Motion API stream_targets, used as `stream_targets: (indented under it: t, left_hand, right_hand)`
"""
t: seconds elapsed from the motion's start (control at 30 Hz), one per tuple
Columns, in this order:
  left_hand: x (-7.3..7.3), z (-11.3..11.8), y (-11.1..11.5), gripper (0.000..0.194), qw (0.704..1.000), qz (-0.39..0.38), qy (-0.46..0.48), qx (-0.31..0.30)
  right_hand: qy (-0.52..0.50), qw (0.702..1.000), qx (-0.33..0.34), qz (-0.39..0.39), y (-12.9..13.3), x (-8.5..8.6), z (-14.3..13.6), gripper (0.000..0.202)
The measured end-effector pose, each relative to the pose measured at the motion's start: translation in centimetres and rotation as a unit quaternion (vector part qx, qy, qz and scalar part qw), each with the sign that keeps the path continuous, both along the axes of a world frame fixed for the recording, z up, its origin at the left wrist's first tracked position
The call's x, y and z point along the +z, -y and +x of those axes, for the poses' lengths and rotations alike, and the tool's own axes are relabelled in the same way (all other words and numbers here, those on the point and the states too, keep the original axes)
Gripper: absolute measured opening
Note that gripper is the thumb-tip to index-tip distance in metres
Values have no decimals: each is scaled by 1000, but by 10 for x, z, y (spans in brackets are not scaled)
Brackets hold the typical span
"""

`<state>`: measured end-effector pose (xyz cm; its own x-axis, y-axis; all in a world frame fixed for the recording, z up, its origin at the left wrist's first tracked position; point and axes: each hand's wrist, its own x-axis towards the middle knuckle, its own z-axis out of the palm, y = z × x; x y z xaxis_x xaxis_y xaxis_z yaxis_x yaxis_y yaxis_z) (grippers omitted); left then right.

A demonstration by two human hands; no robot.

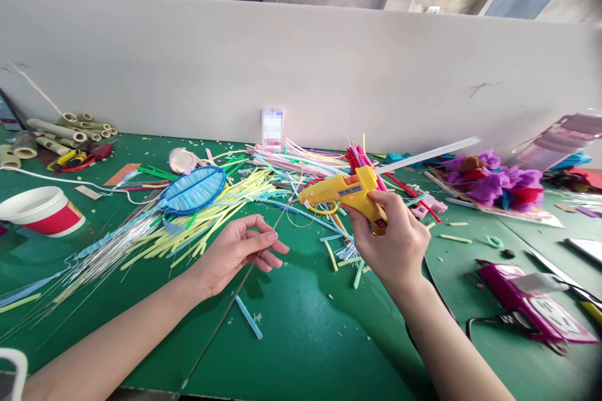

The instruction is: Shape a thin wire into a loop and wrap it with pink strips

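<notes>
My left hand [249, 247], in the middle of the view, pinches a thin dark wire [221, 319] that slants from the table's near edge up to the glue gun's tip. My right hand [392, 232] is wrapped round the handle of a yellow glue gun [341, 191] with a long clear glue stick [427, 155] out of its back. The gun's nozzle points left, at the wire's upper end; whether they touch is hard to tell. A blue oval fan-like piece [194, 190] lies left of my left hand, on yellow-green strips [226, 213] and bare wires [113, 250].
On the green table [310, 338] stand a paper cup [42, 210] and a phone [273, 128] against the white partition [301, 69]. Bamboo pieces [70, 131] lie back left. At right are purple and red flowers [498, 182] and a magenta power strip [536, 304] with cables.
</notes>
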<state>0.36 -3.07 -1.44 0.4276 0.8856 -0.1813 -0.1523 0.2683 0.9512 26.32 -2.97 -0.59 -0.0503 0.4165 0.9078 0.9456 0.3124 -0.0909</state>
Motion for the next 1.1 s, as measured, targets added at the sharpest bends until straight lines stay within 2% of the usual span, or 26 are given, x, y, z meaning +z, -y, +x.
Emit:
stream_targets:
  t: [0.13,0.23,0.3,0.37,0.43,0.47,0.53,0.63,0.7,0.77,0.87,0.97,1.1]
  left_hand:
    - [1,0,1,27,1000,2,-6,3]
    - [2,-1,1,28,1000,10,-14,11]
    - [3,-2,0,28,999,28,-23,18]
    - [4,-4,-2,28,997,57,-36,27]
    - [6,-7,-4,28,994,88,-52,40]
    - [8,-8,-5,28,992,102,-62,48]
    - [15,-12,-7,28,986,131,-84,64]
    - [27,-17,-7,27,970,182,-131,93]
    - [34,-21,-6,25,948,234,-178,119]
    - [38,-25,-4,20,912,304,-228,155]
    - [37,-28,-3,9,854,396,-274,196]
    - [27,-29,-5,3,814,450,-308,201]
    - [13,-26,-9,6,759,494,-387,174]
  right_hand:
    - [-5,1000,2,-2,1,-1,-2,26]
    - [-87,996,4,-20,1,3,-9,30]
    - [-192,980,14,-45,0,8,-11,35]
    - [-292,952,35,-80,-1,16,-7,37]
    - [-339,932,45,-122,-2,26,6,36]
    - [-333,930,36,-149,-1,31,15,36]
    - [-259,940,-23,-223,2,35,33,38]
    - [-111,927,-89,-347,9,27,48,43]
    - [-49,917,-94,-384,12,11,46,42]
    - [-13,919,-94,-383,12,-7,40,40]
    - [0,913,-80,-399,8,-22,34,42]
    - [-43,903,-56,-424,5,-16,40,45]
    - [-112,909,-60,-398,7,8,52,46]
